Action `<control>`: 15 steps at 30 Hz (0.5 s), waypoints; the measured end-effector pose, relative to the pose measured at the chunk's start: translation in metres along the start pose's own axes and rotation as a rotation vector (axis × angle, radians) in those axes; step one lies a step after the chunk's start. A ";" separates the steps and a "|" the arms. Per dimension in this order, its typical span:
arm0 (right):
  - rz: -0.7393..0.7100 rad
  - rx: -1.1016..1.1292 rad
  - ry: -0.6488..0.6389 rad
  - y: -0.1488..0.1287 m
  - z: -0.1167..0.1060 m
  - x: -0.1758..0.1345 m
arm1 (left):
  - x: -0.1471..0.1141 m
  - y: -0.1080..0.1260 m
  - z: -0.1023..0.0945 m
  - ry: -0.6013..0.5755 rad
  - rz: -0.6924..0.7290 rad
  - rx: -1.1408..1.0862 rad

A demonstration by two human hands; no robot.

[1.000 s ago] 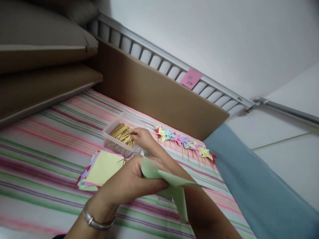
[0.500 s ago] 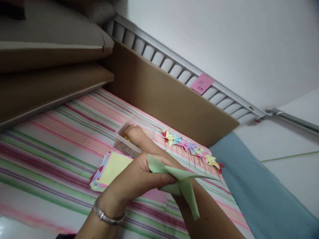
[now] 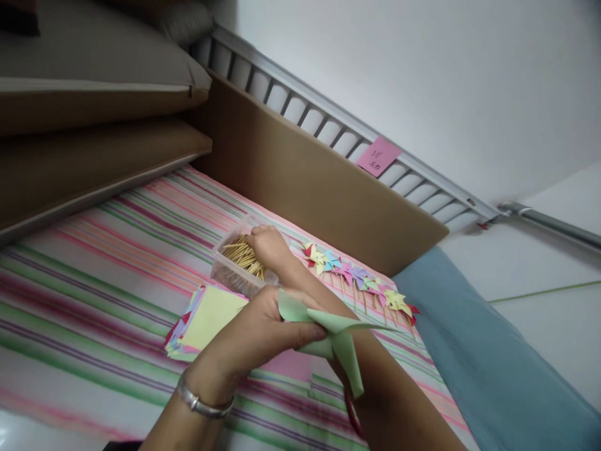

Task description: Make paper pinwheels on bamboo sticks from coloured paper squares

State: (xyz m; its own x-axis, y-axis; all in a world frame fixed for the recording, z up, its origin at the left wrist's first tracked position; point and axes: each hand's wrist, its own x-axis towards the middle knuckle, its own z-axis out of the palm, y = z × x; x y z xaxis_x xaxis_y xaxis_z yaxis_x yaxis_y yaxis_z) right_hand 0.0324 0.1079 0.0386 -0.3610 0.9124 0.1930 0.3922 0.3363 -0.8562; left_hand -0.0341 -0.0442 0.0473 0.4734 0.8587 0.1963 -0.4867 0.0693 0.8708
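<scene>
My left hand (image 3: 263, 332), with a silver bangle at the wrist, is closed on a pale green paper pinwheel (image 3: 345, 341), its blades partly folded and standing out past the thumb. Beyond it, my right hand (image 3: 272, 249) reaches into a clear plastic box (image 3: 223, 272) of thin wooden sticks (image 3: 244, 254). The right fingers are curled together at the box's right side; whether a stick is between them is hidden. A stack of coloured paper squares (image 3: 213, 319), yellow on top, lies left of my left hand.
Finished pinwheels on sticks (image 3: 357, 279) lie in a row at the right. They rest on a striped cloth (image 3: 117, 300) beside a brown board (image 3: 300, 175). A pink sheet (image 3: 288, 366) and a red-handled item (image 3: 353, 413) are partly hidden beneath my arms.
My right hand has shifted right within the box, uncovering more sticks. The left hand keeps hold of the green pinwheel, whose blades have tilted slightly.
</scene>
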 end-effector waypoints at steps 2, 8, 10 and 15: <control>-0.043 -0.184 -0.039 -0.005 -0.022 -0.017 | 0.001 0.000 0.002 0.000 -0.006 -0.003; 0.076 -0.157 0.059 0.013 -0.067 -0.121 | 0.010 -0.012 0.010 -0.002 0.017 0.099; 0.191 0.016 0.162 0.027 -0.071 -0.155 | 0.015 -0.021 0.013 -0.012 0.024 0.165; 0.212 0.194 0.323 0.053 -0.072 -0.204 | 0.029 -0.050 0.018 0.018 -0.014 0.334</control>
State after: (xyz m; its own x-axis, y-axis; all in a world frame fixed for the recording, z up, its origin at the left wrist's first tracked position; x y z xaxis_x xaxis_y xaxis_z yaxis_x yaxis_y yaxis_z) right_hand 0.1872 -0.0434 -0.0117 0.0058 0.9931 0.1169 0.2515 0.1117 -0.9614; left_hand 0.0167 -0.0317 0.0179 0.4642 0.8677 0.1780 -0.2112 -0.0868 0.9736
